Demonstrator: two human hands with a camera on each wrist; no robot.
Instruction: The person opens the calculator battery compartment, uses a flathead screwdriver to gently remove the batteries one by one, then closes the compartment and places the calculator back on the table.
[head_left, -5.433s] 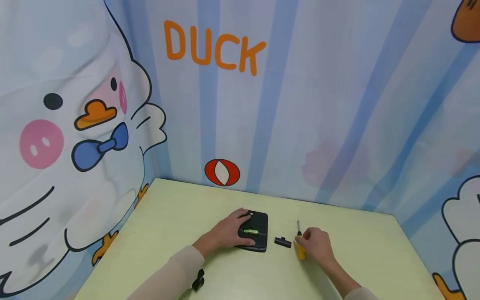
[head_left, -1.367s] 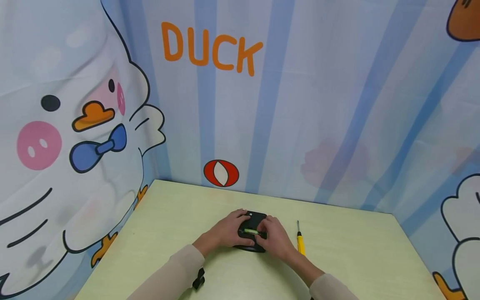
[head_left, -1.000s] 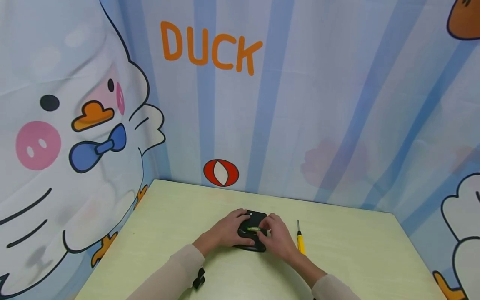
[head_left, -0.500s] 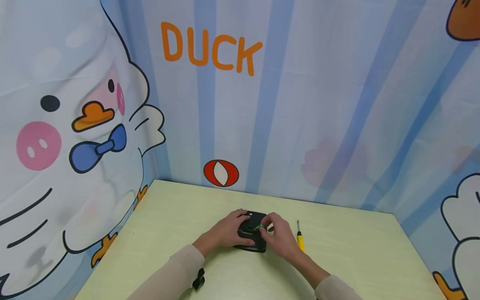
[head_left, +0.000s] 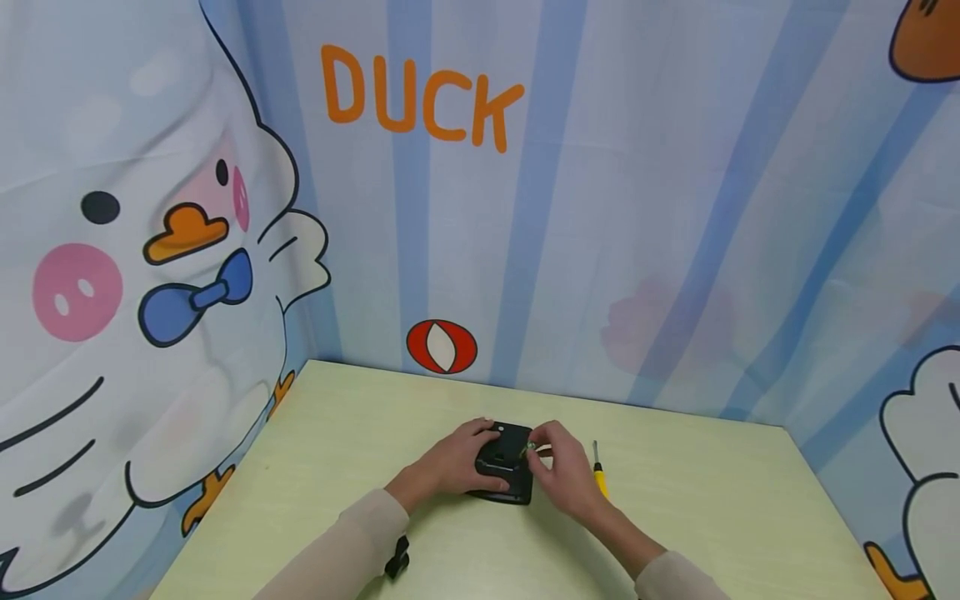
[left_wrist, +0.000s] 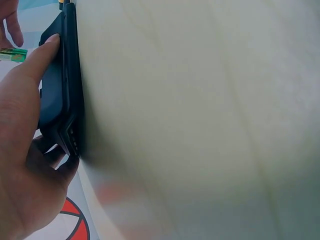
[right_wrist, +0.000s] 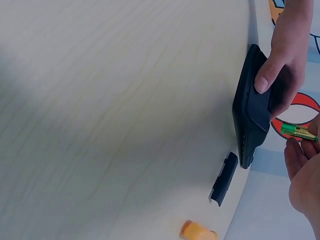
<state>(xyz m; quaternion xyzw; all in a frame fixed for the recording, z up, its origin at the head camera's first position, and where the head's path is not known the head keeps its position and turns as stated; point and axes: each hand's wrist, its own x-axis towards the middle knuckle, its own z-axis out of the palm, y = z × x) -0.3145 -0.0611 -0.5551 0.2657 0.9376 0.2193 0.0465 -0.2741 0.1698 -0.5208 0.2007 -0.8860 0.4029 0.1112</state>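
Observation:
A flat black electronic device [head_left: 516, 482] lies face down on the table, an open battery slot in its back. My left hand [head_left: 453, 461] grips its left side, the thumb [left_wrist: 49, 44] on the back and the fingers at the far edge. Over the device's right edge my right hand [head_left: 562, 468] pinches a small green battery [right_wrist: 297, 131] between thumb and fingertips, raised off the device. The small black battery cover [right_wrist: 224, 179] lies on the table beside the device in the right wrist view; in the head view my right hand hides it.
A yellow-handled screwdriver [head_left: 601, 479] lies right of my right hand, its blade pointing away. The pale yellow table [head_left: 360, 417] meets a duck-printed curtain [head_left: 465, 233] at its back edge. A black wrist mount [head_left: 397, 558] hangs under my left sleeve.
My right hand has let go of the screwdriver, come left to the device and lifted the battery out of its slot, drawing it rightward. The left hand has stayed put.

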